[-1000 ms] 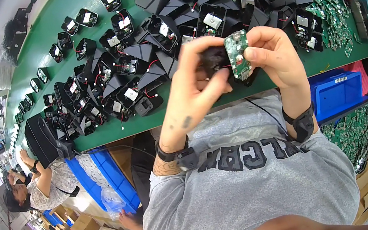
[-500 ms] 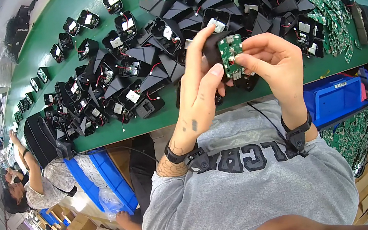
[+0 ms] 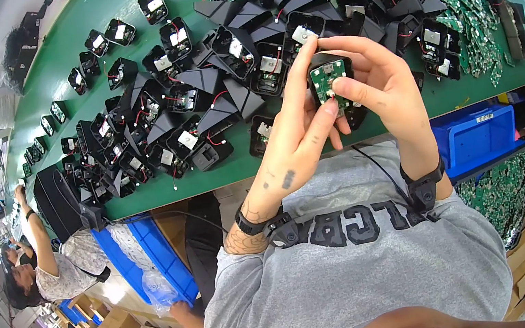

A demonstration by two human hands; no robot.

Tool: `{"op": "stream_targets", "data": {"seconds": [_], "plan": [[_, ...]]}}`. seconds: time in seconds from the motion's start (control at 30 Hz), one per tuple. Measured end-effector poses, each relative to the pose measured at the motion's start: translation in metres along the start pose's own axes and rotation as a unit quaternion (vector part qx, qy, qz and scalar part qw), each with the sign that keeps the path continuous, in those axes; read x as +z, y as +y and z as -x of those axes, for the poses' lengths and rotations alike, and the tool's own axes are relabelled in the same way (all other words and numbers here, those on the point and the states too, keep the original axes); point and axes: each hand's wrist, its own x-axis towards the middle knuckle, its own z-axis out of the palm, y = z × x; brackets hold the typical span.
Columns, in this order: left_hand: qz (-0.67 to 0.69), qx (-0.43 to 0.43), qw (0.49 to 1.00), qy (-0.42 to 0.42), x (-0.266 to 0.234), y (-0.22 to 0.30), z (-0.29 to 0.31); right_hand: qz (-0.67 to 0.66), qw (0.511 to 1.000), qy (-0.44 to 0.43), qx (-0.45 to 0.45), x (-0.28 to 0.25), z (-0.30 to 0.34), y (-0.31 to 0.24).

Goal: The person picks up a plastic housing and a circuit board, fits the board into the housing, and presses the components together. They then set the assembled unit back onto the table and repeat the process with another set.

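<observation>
Both my hands hold one black plastic housing (image 3: 314,66) above the front edge of the green table. A green circuit board (image 3: 324,76) lies in the housing's open face. My left hand (image 3: 300,119) wraps the housing from the left, its thumb at the board's lower edge. From the other side my right hand (image 3: 380,78) grips it, thumb pressed on the board and fingers curled behind. The palms hide most of the housing. Close beyond my hands lie several black housings (image 3: 270,65) with white blocks and red wires inside.
Black housings crowd the table (image 3: 170,194). A heap of green circuit boards (image 3: 472,24) lies at the right. Below the table edge stand a blue bin (image 3: 476,135) at right and a blue crate (image 3: 172,266) at left. Another person (image 3: 50,262) works at far left.
The board, earlier held up between my fingers before the housing, now sits in the housing's opening. My right hand has moved left and closed round the housing.
</observation>
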Motion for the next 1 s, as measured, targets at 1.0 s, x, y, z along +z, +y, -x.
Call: {"op": "stream_targets", "data": {"seconds": [1.0], "plan": [[-0.381,0.271,0.88,0.09,-0.035,0.027,-0.018,0.086,0.984,0.064,-0.142,0.009,-0.011,0.002]]}}
